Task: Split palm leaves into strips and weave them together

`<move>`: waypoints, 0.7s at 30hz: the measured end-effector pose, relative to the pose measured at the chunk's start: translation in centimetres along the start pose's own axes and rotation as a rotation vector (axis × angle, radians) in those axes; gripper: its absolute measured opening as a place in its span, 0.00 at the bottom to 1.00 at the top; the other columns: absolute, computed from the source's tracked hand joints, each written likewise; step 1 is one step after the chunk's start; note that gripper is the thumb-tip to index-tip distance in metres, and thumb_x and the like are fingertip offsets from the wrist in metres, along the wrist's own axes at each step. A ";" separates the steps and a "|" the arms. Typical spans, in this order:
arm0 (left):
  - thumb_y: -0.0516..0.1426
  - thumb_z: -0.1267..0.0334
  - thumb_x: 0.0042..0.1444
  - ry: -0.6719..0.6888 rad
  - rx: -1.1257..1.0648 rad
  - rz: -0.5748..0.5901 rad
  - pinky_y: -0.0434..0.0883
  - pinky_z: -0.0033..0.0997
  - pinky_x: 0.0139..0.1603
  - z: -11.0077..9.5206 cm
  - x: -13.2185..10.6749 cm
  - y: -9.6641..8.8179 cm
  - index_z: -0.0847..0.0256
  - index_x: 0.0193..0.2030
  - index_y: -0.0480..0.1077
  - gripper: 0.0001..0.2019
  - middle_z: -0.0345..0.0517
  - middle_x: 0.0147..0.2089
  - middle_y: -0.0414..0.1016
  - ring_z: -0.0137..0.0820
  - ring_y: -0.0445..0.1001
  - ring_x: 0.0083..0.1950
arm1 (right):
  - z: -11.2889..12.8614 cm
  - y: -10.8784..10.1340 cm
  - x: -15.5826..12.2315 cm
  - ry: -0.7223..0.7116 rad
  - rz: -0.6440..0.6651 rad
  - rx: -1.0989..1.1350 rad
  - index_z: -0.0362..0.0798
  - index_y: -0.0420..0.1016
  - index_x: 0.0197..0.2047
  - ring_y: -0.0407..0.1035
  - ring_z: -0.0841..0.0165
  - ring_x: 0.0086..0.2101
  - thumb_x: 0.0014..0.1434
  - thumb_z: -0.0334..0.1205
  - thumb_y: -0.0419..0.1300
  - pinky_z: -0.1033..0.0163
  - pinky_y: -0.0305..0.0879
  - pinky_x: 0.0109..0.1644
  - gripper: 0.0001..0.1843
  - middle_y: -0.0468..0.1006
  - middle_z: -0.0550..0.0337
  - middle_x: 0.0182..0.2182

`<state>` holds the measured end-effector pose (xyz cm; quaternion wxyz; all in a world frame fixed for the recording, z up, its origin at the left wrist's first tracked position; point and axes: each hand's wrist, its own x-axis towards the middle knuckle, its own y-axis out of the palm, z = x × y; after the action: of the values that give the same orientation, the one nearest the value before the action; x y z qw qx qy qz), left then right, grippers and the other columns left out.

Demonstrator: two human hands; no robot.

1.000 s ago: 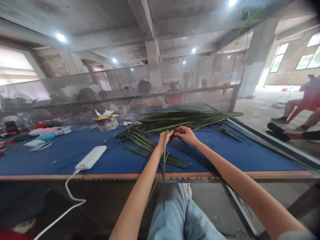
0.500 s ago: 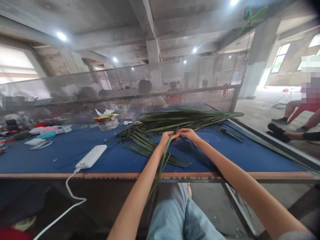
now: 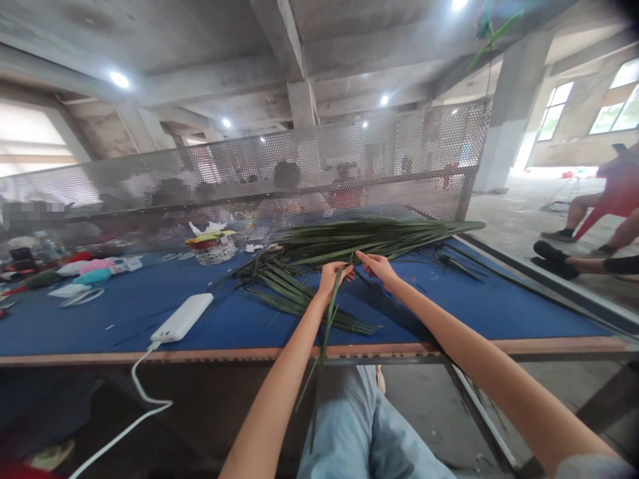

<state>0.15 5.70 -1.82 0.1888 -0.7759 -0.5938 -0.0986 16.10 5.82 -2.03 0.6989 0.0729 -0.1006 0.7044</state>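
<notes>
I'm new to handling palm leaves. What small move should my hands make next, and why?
I'd probably bring the right hand across to steady the leaflet near the left hand. The left hand seems to pinch it, its long end dangles below the table edge, and the right hand sits close by, above the frond.

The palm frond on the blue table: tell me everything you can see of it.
The palm frond is green, with long, narrow, pointed leaflets. It lies flat across the blue table, tips pointing away to the right, with a looser bunch of leaflets fanning toward the near edge. The left hand pinches one leaflet that hangs down past the table edge; the right hand touches leaflets beside it.
</notes>
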 end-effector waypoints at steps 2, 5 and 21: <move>0.60 0.62 0.51 0.090 0.220 -0.066 0.66 0.30 0.32 -0.1 -0.3 0.0 0.63 0.24 0.75 0.09 0.45 0.22 0.73 0.32 0.71 0.26 | 0.4 0.3 -0.5 -0.058 -0.020 -0.123 0.47 0.63 0.14 0.53 0.76 0.16 0.49 0.68 0.58 0.67 0.52 0.21 0.32 0.60 0.65 0.11; 0.56 0.70 0.53 0.215 0.543 -0.115 0.66 0.32 0.40 -0.3 -0.9 0.1 0.62 0.29 0.77 0.08 0.49 0.30 0.77 0.36 0.73 0.34 | 0.6 0.8 -1.1 -0.041 0.119 -0.201 0.46 0.65 0.14 0.57 0.74 0.17 0.47 0.68 0.59 0.66 0.55 0.23 0.32 0.63 0.63 0.11; 0.50 0.73 0.56 0.224 0.929 -0.132 0.64 0.32 0.45 -0.8 -1.2 0.3 0.61 0.37 0.75 0.13 0.53 0.39 0.75 0.38 0.73 0.43 | 0.8 -0.5 0.0 0.341 0.299 0.132 0.46 0.70 0.24 0.54 0.78 0.15 0.53 0.45 0.63 0.69 0.56 0.19 0.13 0.71 0.64 0.19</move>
<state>0.21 4.28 -1.59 0.5718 -0.5547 -0.5988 0.0823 16.53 5.63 -1.22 0.5876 -0.0173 0.0555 0.8071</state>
